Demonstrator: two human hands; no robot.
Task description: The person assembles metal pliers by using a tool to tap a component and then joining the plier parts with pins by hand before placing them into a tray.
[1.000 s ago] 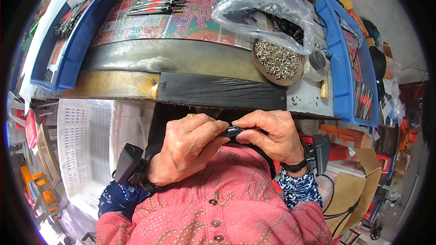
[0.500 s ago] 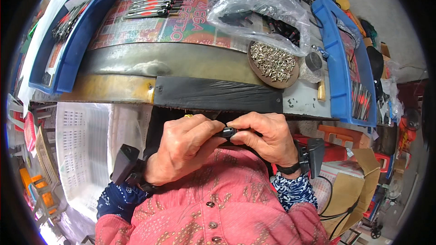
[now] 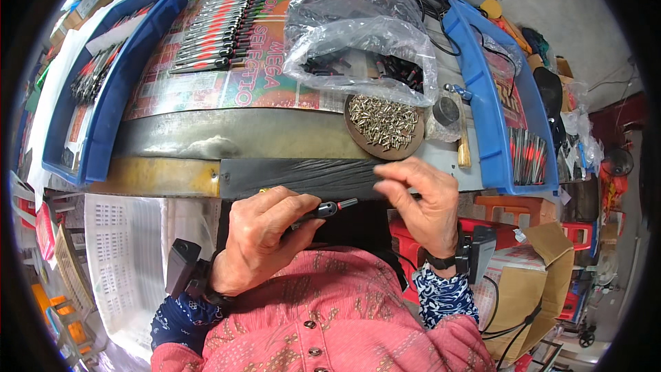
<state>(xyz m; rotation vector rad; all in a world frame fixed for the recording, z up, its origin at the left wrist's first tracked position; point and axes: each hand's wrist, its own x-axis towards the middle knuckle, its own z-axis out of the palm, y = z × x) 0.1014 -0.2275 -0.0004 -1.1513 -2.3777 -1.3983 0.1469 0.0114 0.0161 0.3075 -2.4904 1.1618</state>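
My left hand [image 3: 268, 227] is closed round a black handle [image 3: 326, 210] with a reddish ring and a thin metal tip pointing right. The palm hides the handle's rear part. To the right, my right hand [image 3: 423, 200] is lifted apart from it, thumb away from the bent fingers, and nothing shows between them. Just beyond that hand, a round brown dish [image 3: 351, 139] of small metal pins stands near the table's front edge. Behind it lies a clear plastic bag [image 3: 365, 34] holding several black parts.
Rows of red, black and silver pen-shaped tools [image 3: 224, 17] lie on printed sheeting. Blue bins with similar tools flank the table, left [image 3: 103, 120] and right [image 3: 492, 131]. A white plastic basket [image 3: 117, 262] sits below left; an open cardboard box [image 3: 530, 282] stands right.
My right hand has let go of the black handle and moved right and slightly up. The handle's metal tip now shows, still in my left hand. The view has shifted.
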